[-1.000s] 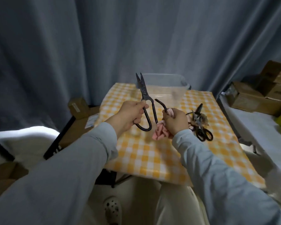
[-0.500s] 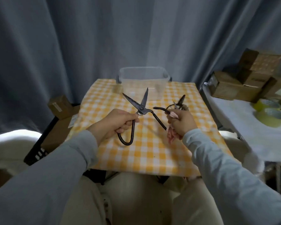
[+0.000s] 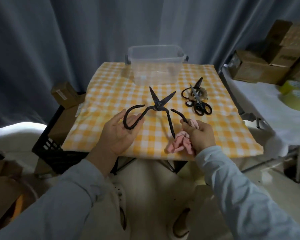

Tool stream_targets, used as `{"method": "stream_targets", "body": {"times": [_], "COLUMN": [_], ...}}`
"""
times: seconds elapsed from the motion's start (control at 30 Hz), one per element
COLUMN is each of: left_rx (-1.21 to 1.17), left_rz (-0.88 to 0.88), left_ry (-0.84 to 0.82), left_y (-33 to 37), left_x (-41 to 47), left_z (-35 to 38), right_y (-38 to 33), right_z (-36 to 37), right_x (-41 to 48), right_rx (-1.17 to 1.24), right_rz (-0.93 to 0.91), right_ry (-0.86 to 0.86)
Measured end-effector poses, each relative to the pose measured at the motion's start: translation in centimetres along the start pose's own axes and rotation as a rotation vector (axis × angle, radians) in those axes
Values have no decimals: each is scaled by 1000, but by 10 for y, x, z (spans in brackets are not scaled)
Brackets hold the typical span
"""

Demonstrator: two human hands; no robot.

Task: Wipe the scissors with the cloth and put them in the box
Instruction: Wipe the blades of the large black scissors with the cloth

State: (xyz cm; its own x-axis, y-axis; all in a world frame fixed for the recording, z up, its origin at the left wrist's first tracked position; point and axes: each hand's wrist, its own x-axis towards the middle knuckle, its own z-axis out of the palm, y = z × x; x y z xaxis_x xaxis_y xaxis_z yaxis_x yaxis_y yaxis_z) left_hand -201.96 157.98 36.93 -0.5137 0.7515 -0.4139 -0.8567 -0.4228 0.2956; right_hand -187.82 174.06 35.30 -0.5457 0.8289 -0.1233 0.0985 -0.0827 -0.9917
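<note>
Large black iron scissors (image 3: pixel 157 106) hang just above the yellow checked table (image 3: pixel 111 94), blades spread wide and pointing at the clear plastic box (image 3: pixel 156 47) at the back. My left hand (image 3: pixel 119 134) lies palm up with straight fingers, and the left handle loop rests on them. My right hand (image 3: pixel 202 135) grips a bunched pink cloth (image 3: pixel 180 144) wrapped around the right handle. Nothing can be made out inside the box.
A pile of smaller scissors (image 3: pixel 198 101) lies on the table to the right. Cardboard boxes (image 3: pixel 267 66) and tape rolls (image 3: pixel 296 91) sit on a white side table. A black crate (image 3: pixel 48 146) and a carton (image 3: pixel 64 94) stand left. Grey curtain behind.
The scissors went from upright and closed to lowered and opened wide. My left hand loosened from a grip on the handle to an open palm. My right hand kept the cloth on the other handle.
</note>
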Motion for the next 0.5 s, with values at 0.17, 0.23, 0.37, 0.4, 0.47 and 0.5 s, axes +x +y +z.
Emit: {"method": "stream_targets", "body": {"times": [0.17, 0.23, 0.37, 0.4, 0.47, 0.5], "left_rx": [356, 695, 813, 773, 558, 394], "left_rz": [142, 222, 167, 138, 66, 46], "left_ry": [172, 205, 206, 190, 89, 23], "left_y": [-12, -9, 8, 13, 16, 12], "left_x": [0, -1, -4, -6, -12, -16], "left_z": [-8, -10, -16, -16, -10, -4], "right_y": [9, 6, -5, -7, -7, -7], "right_z": [4, 2, -4, -5, -2, 1], "right_x": [-19, -20, -21, -21, -23, -25], "right_rx": [25, -34, -118, -126, -60, -2], "right_rz": [2, -25, -92, -94, -85, -81], "right_ry": [-21, -39, -89, -98, -101, -95]}}
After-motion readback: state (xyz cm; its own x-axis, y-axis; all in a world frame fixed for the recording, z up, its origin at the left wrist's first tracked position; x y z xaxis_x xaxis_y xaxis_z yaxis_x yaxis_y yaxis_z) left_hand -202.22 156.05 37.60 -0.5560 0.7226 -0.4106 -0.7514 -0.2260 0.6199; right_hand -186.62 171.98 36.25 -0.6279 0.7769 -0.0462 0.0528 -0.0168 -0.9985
